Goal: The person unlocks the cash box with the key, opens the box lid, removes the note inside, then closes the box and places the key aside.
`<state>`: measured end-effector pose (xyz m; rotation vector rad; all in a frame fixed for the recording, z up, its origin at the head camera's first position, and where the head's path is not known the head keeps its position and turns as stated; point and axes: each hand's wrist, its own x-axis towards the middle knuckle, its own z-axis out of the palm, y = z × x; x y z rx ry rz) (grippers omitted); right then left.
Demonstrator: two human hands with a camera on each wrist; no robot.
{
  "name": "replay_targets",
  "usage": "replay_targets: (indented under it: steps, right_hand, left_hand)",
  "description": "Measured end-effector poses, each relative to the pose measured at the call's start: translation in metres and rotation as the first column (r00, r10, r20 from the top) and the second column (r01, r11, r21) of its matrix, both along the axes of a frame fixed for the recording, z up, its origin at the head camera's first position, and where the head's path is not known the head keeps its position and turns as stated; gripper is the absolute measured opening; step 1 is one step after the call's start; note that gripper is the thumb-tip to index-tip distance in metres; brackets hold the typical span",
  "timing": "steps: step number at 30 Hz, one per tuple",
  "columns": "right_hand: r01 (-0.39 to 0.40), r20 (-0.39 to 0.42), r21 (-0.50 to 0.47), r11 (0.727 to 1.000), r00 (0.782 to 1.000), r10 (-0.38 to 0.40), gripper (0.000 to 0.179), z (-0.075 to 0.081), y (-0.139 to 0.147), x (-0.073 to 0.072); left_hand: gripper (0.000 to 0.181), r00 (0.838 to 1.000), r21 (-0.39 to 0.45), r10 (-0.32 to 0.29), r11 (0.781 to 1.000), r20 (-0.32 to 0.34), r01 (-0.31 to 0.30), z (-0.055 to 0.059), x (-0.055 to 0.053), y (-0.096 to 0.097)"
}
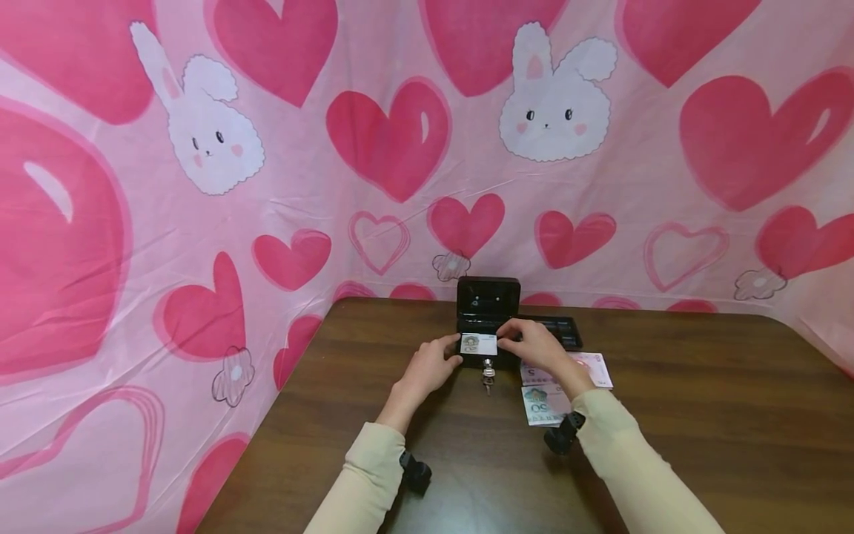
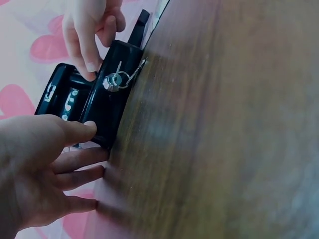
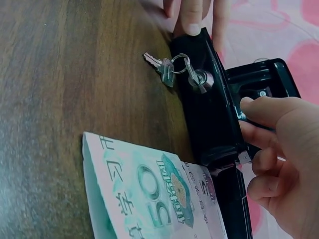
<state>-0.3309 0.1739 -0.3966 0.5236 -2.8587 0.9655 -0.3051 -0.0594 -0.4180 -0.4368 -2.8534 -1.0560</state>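
A black cash box (image 1: 489, 325) stands at the back of the table with its lid raised. One pale play banknote (image 1: 479, 344) with a flower print lies over its opening. My left hand (image 1: 427, 368) rests against the box's left side. In the left wrist view its thumb (image 2: 87, 128) touches the front rim and the other fingers reach along the side. At the note's right edge is my right hand (image 1: 536, 346), thumb and index finger apart, the other fingers bent. A key (image 3: 197, 78) sits in the front lock, and a second key (image 3: 162, 68) hangs from its ring.
Right of the box lie a green 50 note (image 1: 543, 404) and pink notes (image 1: 592, 367), below my right forearm. A black compartment tray (image 1: 565, 331) is beside the box. The wooden table (image 1: 700, 415) ends at a pink heart-patterned cloth (image 1: 400, 59).
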Motion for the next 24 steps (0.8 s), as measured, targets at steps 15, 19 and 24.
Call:
replay_targets:
  steps: [15, 19, 24]
  right_hand:
    - [0.085, 0.084, 0.074, 0.994, 0.992, -0.091, 0.029, -0.001, -0.009, -0.004]
    - [0.085, 0.086, 0.089, 0.992, 0.992, -0.093, 0.028, -0.001, -0.011, -0.004]
    - [0.094, 0.087, 0.109, 0.990, 0.991, -0.104, 0.029, -0.002, -0.012, -0.005]
  left_hand:
    - [0.047, 1.000, -0.005, 0.000, 1.000, -0.028, 0.000, -0.004, -0.002, 0.000]
    - [0.047, 0.999, -0.002, -0.006, 1.000, -0.038, 0.006, -0.004, -0.001, 0.000]
    - [0.047, 1.000, -0.002, -0.005, 1.000, -0.024, 0.005, -0.002, 0.000, 0.000]
